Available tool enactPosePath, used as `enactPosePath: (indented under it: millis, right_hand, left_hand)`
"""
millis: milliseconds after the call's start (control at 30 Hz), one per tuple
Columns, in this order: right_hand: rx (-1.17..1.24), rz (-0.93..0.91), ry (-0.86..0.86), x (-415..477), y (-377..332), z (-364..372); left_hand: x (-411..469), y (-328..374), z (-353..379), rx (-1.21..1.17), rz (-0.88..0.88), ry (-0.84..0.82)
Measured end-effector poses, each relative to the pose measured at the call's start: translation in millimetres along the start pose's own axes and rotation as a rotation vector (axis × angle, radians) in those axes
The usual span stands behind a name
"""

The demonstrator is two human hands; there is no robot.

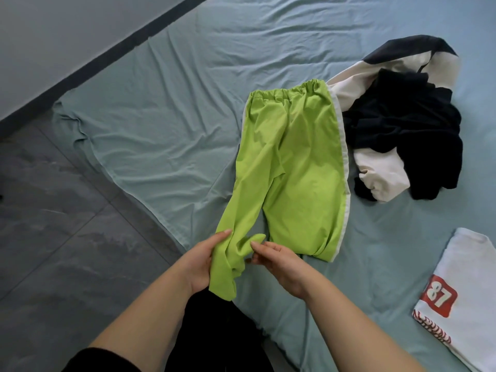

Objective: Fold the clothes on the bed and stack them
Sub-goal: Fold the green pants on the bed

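Green pants lie mid-bed, waistband at 12 o'clock, white side stripe along the 3 o'clock edge, one leg pulled toward 6 over the bed's edge. Left hand closed around that leg's cuff; right hand pinches the same cuff, fingers half curled. Black-and-cream pile, unfolded, touches the pants at 2 o'clock. Folded white shirt with red "87" patch at 4 o'clock, apart. Bed has wrinkled teal sheet; grey floor at 8 o'clock.

Left hand palm-up, fingers curled in grip; right hand pinching beside it, forearms bare
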State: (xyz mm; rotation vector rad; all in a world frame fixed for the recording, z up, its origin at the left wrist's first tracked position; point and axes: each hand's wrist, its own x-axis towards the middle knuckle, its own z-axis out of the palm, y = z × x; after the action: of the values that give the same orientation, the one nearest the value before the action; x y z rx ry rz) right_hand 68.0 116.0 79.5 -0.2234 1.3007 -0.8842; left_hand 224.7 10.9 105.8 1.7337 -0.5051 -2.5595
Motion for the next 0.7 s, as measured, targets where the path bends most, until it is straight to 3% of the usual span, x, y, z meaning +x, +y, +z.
enactPosePath:
  millis: [100, 233, 333, 433, 533, 600, 700]
  right_hand:
    - [0.009, -0.022, 0.161, 2, -3, -6]
    - [-0.095, 0.114, -0.072, 4, -20, 0]
    - [-0.192, 0.100, -0.094, 0, -22, -7]
    - [-0.222, -0.004, 0.102, -19, -13, -25]
    - [-0.371, -0.050, 0.365, -39, 12, -42]
    - [-0.487, 0.027, 0.411, -48, 32, -49]
    - [-0.340, 0.194, 0.252, -60, 50, -54]
  left_hand:
    - [2, -2, -3, 0.008, -0.022, -0.024]
    - [4, -3, 4, 0.002, 0.002, -0.055]
    - [9, -4, 0, 0.001, 0.054, -0.003]
    - [15, -6, -10, 0.031, 0.178, 0.180]
    - [24, -16, -22, 0.414, 0.361, 0.495]
    - [30, -27, -22, 0.542, 0.384, 0.571]
    - [32, -43, -15, 0.172, 0.206, 0.396]
